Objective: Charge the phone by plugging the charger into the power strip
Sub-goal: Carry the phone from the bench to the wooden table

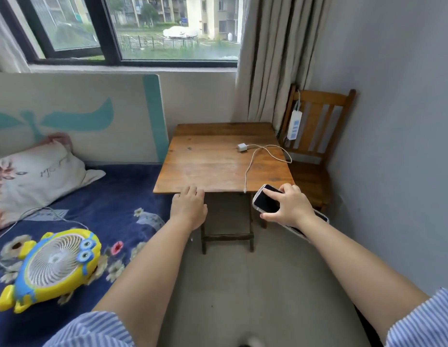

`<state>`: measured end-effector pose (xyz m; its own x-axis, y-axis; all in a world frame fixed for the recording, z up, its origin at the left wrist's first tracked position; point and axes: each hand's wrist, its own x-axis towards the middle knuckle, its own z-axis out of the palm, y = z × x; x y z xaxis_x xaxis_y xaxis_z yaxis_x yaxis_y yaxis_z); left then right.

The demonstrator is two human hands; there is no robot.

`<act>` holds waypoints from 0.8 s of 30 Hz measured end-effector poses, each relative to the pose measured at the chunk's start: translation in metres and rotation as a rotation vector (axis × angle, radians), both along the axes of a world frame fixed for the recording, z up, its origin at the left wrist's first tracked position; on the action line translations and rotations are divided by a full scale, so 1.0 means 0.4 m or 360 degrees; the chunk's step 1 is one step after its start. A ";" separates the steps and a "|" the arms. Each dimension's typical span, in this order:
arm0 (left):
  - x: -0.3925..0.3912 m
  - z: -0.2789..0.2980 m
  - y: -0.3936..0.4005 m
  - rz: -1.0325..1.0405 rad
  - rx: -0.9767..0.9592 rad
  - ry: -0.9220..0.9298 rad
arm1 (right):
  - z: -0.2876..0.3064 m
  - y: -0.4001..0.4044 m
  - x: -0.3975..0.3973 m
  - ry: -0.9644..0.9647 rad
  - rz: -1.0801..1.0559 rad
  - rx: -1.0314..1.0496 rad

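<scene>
The phone sits gripped in the right hand at the surface's near edge; the left hand rests empty, fingers loose. Best set it down by the cable tip (charger unplugged, power strip hanging on the chair).

The table is bare brown wood, worn pale and slightly shiny in the middle, and the chair is the same kind of wood with a warmer varnish. The charger and power strip look like smooth white plastic. The phone has a glossy black glass face. The fan is shiny yellow and blue plastic on printed cloth bedding.
</scene>
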<state>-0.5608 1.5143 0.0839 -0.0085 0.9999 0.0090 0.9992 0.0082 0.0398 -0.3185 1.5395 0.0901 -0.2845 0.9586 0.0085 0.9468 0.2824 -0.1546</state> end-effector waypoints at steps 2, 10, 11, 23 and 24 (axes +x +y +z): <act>-0.024 -0.030 0.130 -0.0004 -0.0018 0.0007 | -0.023 0.140 -0.006 0.0024 0.0011 -0.0023; -0.087 -0.118 0.579 0.0129 -0.0165 -0.0036 | -0.092 0.640 -0.080 -0.0046 0.0134 -0.0175; -0.101 -0.133 0.640 0.0152 -0.0186 -0.0058 | -0.108 0.712 -0.100 -0.0049 0.0156 -0.0203; -0.287 -0.280 1.064 0.0179 -0.0515 -0.0145 | -0.288 1.155 -0.348 -0.0114 0.0310 -0.0481; -0.299 -0.300 1.085 0.0173 -0.0538 -0.0153 | -0.307 1.176 -0.361 -0.0136 0.0312 -0.0497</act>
<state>-0.6805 1.9481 -0.0360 -0.0996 0.9395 -0.3278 0.9836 0.1427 0.1102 -0.4629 2.0099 -0.0326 -0.4499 0.8385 -0.3073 0.8926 0.4112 -0.1849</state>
